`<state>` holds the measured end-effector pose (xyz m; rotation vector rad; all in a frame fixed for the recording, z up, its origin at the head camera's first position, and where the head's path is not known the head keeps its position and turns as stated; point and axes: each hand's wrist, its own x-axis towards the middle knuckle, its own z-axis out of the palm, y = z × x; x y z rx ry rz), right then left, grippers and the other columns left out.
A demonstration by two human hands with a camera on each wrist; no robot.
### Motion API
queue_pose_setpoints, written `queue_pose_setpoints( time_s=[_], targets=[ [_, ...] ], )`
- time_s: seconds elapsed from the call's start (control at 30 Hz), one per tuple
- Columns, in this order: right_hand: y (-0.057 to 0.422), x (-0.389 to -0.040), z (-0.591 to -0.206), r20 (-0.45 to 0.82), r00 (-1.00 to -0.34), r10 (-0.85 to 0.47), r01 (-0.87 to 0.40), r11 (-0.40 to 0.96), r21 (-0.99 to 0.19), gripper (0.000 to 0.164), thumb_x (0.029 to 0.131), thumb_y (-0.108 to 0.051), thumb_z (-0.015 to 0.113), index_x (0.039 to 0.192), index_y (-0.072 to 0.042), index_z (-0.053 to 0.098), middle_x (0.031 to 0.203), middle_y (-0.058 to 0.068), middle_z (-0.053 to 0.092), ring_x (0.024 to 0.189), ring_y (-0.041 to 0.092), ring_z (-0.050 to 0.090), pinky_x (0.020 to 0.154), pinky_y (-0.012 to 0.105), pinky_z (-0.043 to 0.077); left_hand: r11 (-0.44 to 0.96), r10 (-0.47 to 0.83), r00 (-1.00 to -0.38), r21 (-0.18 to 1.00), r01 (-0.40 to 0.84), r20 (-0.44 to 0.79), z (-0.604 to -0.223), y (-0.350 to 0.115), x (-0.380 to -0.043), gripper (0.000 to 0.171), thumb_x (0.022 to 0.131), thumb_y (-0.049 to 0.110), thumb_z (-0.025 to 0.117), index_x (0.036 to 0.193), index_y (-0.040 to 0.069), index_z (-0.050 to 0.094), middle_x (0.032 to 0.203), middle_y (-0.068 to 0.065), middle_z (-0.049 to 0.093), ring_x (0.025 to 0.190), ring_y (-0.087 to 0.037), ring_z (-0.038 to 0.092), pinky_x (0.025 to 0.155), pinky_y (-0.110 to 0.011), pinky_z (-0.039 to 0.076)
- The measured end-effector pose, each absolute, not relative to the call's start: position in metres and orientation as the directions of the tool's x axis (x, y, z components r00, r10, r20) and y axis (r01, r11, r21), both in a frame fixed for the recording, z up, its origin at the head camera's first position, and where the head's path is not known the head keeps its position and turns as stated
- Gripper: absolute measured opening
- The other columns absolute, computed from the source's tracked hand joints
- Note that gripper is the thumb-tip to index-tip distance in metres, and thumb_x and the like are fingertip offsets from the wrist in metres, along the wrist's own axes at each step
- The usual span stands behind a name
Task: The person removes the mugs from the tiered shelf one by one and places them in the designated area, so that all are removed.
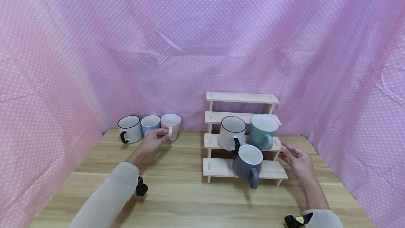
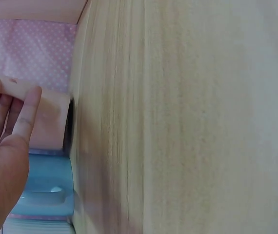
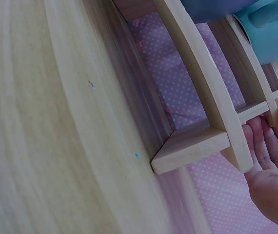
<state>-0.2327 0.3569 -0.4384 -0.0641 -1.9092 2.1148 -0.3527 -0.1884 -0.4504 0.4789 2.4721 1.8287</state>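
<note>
Looks like a makeshift filming booth tbh, more of a staged set than a regular room. Pinkish-purple polka-dot cloth (image 1: 196, 34) hangs across the back and down both sides, creases and all, boxing in a wood-grain desk (image 1: 177, 196). The stuff on it reads like props: a bunch of mugs (image 1: 133, 133) and a stepped wooden rack (image 1: 218, 166). Plus there are black wrist cameras (image 1: 141, 187), which kinda settles it. Whatever's behind the cloth is hidden, so home, office or lab, I honestly can't tell.
</note>
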Motion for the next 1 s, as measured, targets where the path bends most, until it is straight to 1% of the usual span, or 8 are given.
queue_pose_setpoints(
  time_s=[0.07,0.17,0.3,0.43,0.63,0.83,0.9,1.0],
  targets=[
    [0.358,-0.233,-0.4391,0.153,-0.957,0.245,-0.175,-0.07,-0.982,0.036,0.097,-0.017,0.072,0.128,0.001,0.067,0.105,-0.01,0.074,0.09,0.009,0.073,0.09,0.03,0.059,0.256,0.272,-0.952,0.943,0.213,0.141,-0.4524,-0.1883,-0.3541,0.03,0.102,0.014,0.065,0.124,-0.006,0.065,0.119,-0.02,0.069,0.109,-0.032,0.069,0.096,-0.032,0.055],
    [0.3589,-0.2327,-0.4395,0.138,-0.96,0.245,-0.159,-0.067,-0.985,0.035,0.097,-0.018,0.071,0.128,-0.001,0.068,0.104,-0.012,0.074,0.09,0.009,0.072,0.089,0.029,0.059,0.213,0.282,-0.953,0.962,0.172,0.108,-0.4562,-0.1882,-0.3563,0.032,0.101,0.013,0.067,0.125,-0.007,0.064,0.122,-0.023,0.068,0.112,-0.035,0.068,0.097,-0.032,0.055],
    [0.3588,-0.2322,-0.4398,0.152,-0.958,0.245,-0.177,-0.08,-0.981,0.032,0.098,-0.017,0.071,0.126,-0.004,0.07,0.104,-0.01,0.075,0.091,0.009,0.072,0.089,0.03,0.059,0.145,0.281,-0.957,0.983,0.113,0.069,-0.4579,-0.1879,-0.3585,0.034,0.101,0.011,0.065,0.129,-0.009,0.061,0.128,-0.026,0.065,0.118,-0.04,0.065,0.105,-0.042,0.051],
    [0.359,-0.2334,-0.4407,0.169,-0.956,0.241,-0.196,-0.094,-0.976,0.031,0.097,-0.015,0.071,0.125,-0.003,0.071,0.105,-0.009,0.075,0.091,0.009,0.073,0.091,0.032,0.059,0.106,0.264,-0.963,0.991,0.079,0.049,-0.4573,-0.1888,-0.3593,0.035,0.102,0.009,0.064,0.132,-0.009,0.059,0.131,-0.028,0.062,0.121,-0.042,0.062,0.111,-0.051,0.045],
    [0.3597,-0.2346,-0.4416,0.17,-0.955,0.244,-0.198,-0.096,-0.975,0.035,0.097,-0.014,0.071,0.128,0.002,0.067,0.105,-0.009,0.075,0.09,0.011,0.074,0.09,0.031,0.059,0.109,0.261,-0.965,0.992,0.065,0.035,-0.4572,-0.1884,-0.3605,0.034,0.102,0.007,0.063,0.13,-0.01,0.059,0.131,-0.03,0.061,0.122,-0.044,0.061,0.112,-0.053,0.044],
    [0.3589,-0.234,-0.4413,0.154,-0.953,0.26,-0.18,-0.076,-0.981,0.041,0.097,-0.016,0.071,0.132,0.005,0.064,0.105,-0.011,0.075,0.09,0.009,0.073,0.09,0.031,0.059,0.102,0.222,-0.974,0.992,0.075,0.051,-0.4576,-0.1852,-0.3606,0.031,0.1,0.006,0.066,0.125,-0.011,0.062,0.124,-0.028,0.066,0.117,-0.042,0.064,0.107,-0.052,0.048],
    [0.3589,-0.2339,-0.4411,0.153,-0.953,0.26,-0.177,-0.071,-0.982,0.041,0.098,-0.016,0.071,0.132,0.005,0.063,0.106,-0.012,0.074,0.091,0.008,0.073,0.09,0.031,0.059,0.131,0.175,-0.982,0.986,0.099,0.075,-0.4582,-0.1843,-0.36,0.031,0.098,0.01,0.07,0.122,-0.01,0.063,0.117,-0.024,0.068,0.111,-0.038,0.067,0.102,-0.046,0.053],
    [0.359,-0.2338,-0.4401,0.161,-0.954,0.254,-0.185,-0.073,-0.98,0.039,0.098,-0.016,0.071,0.131,0.004,0.065,0.107,-0.012,0.074,0.09,0.009,0.073,0.09,0.032,0.059,0.244,0.076,-0.985,0.955,0.17,0.156,-0.4584,-0.1823,-0.3582,0.031,0.097,0.022,0.074,0.11,-0.005,0.066,0.102,-0.014,0.068,0.096,-0.025,0.065,0.085,-0.032,0.057]
  ],
)
